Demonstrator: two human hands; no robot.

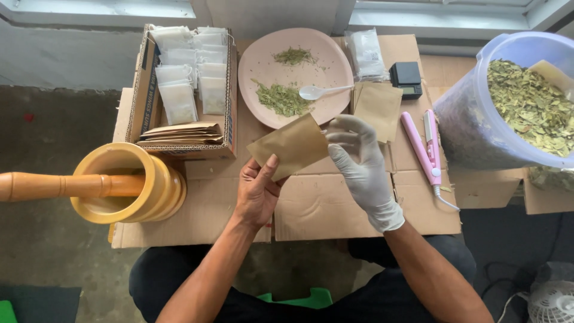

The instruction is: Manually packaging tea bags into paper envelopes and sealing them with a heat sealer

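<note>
Pinching the flat brown paper pouch (290, 145) between bare left hand (258, 192) and gloved right hand (359, 160), we judge it light, flimsy, easily creased; hold its edges, at twelve o'clock from the wrists.

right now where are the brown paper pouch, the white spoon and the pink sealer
brown paper pouch (291, 145): head view, middle of its flat face, between the two hands.
white spoon (311, 93): head view, on its bowl, resting on the pink plate.
pink sealer (418, 146): head view, midway along its left arm.

Behind the left hand's fingers (258, 190), the brown paper pouch's (291, 145) lower corner is hidden. Far left of them, the wooden pestle (66, 185) runs off frame; far right, the plastic tub (508, 101) is cut off.
</note>
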